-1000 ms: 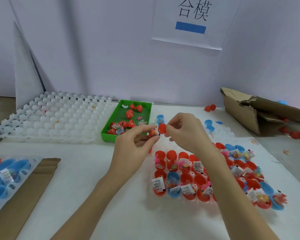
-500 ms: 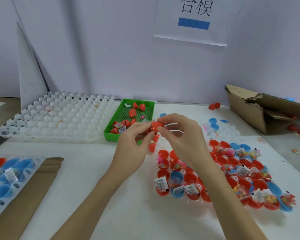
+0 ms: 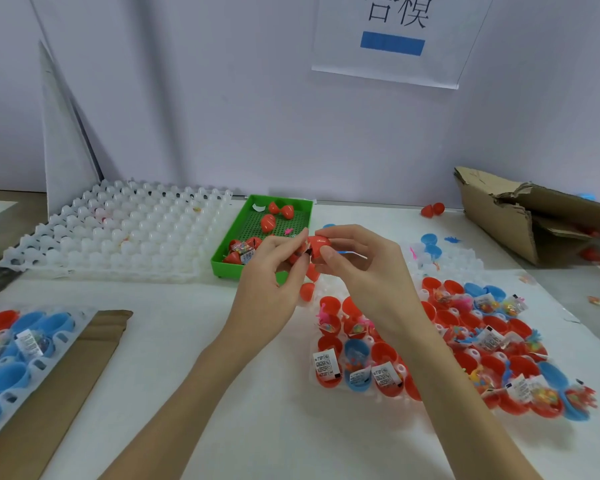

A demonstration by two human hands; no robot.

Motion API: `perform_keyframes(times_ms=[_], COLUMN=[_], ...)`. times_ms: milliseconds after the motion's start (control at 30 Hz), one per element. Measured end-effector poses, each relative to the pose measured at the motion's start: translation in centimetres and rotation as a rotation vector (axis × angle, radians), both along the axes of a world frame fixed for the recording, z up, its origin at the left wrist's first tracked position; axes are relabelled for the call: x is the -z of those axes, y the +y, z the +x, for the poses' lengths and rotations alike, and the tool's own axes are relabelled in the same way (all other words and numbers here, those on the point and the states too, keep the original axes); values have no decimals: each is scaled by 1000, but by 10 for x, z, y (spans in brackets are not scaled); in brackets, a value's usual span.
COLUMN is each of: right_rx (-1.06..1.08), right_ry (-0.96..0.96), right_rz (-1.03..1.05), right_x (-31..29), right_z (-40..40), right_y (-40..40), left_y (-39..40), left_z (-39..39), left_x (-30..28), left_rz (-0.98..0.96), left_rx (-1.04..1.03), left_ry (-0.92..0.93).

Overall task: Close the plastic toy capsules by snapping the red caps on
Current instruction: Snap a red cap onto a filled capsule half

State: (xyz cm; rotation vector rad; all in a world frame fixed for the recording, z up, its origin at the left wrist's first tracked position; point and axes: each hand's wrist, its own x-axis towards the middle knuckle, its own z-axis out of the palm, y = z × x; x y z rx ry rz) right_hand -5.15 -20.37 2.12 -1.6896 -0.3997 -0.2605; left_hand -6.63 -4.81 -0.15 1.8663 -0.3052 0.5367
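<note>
head view, capsule closing — the left hand (image 3: 271, 271) pinches a red capsule body (image 3: 297, 256), largely hidden by its fingers, while the right hand (image 3: 357, 268) pinches the red cap (image 3: 319, 243) between thumb and forefinger, cap touching the body at frame centre, above the desk (image 3: 243, 393). open filled capsules (image 3: 465, 341) wait in the clear tray at 4 o'clock of the hands; the green tray (image 3: 232, 251) with closed ones lies at 10 o'clock. to seat the cap well, it likely pays to square both rims first, tuck any toy packet inside, then squeeze evenly along the axis — a tilted cap may catch on one side only
</note>
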Motion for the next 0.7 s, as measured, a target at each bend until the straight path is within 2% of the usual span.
perform_keyframes(times_ms=[167,333,400,533,633,700], right_rx=[62,52,38,11,49,96], right_ry=[-126,-138,-148,-162,-192,-205], right_rz=[-128,-114,-126,-121,-120,-93], right_x=[0,0,0,1,2,2], right_z=[-2,-2,-2,-3,-4,-4], right_y=[5,5,6,7,9,9], left_y=[1,-1,1,8,11,10], left_z=[-1,0,1,1,3,3], left_x=[2,2,0,-4,-5,-5], left_rz=[83,82,-27,-412,-527,-519], left_rx=[-6,-9,-21,68,49,90], left_ry=[-40,-51,-35,148,176,160])
